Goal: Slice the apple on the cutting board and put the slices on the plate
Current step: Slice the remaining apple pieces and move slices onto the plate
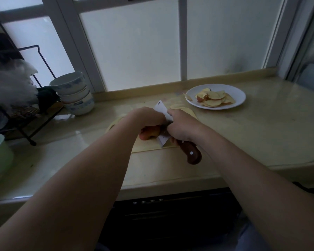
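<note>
apple (150,134) on the cutting board (147,148), pinned under the left hand (149,116) grip; right hand (181,127) grip wrapped round the cleaver (162,109) handle. probably firm, juicy, slippery at the cut face; best held by the skin side. slices (214,99) on the plate (239,98). glossy surface (261,133), stacked bowls (74,95) left, frosted window (134,42) behind.

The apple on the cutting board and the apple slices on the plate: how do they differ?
The apple piece on the cutting board is one thick chunk; the slices on the plate are thin and loosely piled. The left hand holds the apple piece, and the knife, gripped by the right hand, is right beside it; the slices lie untouched. Both show red skin.
</note>
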`<state>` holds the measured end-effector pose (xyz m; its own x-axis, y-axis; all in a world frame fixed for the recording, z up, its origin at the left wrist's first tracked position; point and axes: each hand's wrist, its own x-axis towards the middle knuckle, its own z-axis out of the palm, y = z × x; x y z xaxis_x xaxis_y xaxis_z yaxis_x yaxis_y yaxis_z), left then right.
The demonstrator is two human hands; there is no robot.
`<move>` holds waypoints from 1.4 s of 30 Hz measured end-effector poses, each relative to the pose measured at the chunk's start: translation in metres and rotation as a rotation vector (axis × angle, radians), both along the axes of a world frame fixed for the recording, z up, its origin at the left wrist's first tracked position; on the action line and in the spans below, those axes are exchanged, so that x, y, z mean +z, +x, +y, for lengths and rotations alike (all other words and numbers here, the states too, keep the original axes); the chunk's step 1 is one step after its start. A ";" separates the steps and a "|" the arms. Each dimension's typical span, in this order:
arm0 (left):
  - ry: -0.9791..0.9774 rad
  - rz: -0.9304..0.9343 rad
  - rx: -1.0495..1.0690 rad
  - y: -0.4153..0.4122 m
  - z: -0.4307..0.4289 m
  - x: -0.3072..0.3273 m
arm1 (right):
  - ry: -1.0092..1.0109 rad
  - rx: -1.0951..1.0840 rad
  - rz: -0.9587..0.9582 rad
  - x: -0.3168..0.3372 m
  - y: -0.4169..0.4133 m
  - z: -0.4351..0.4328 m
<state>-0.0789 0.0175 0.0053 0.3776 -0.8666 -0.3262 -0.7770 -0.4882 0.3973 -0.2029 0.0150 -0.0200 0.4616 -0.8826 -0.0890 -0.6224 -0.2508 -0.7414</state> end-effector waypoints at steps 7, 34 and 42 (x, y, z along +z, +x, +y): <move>0.055 0.162 -0.005 0.009 -0.001 -0.004 | 0.004 -0.091 -0.149 0.008 -0.018 -0.007; 0.089 -0.076 -0.107 0.018 -0.017 -0.013 | 0.078 -0.095 -0.188 0.018 -0.020 0.000; 0.109 -0.045 -0.066 0.016 -0.013 -0.007 | 0.058 -0.067 -0.138 0.023 -0.023 0.006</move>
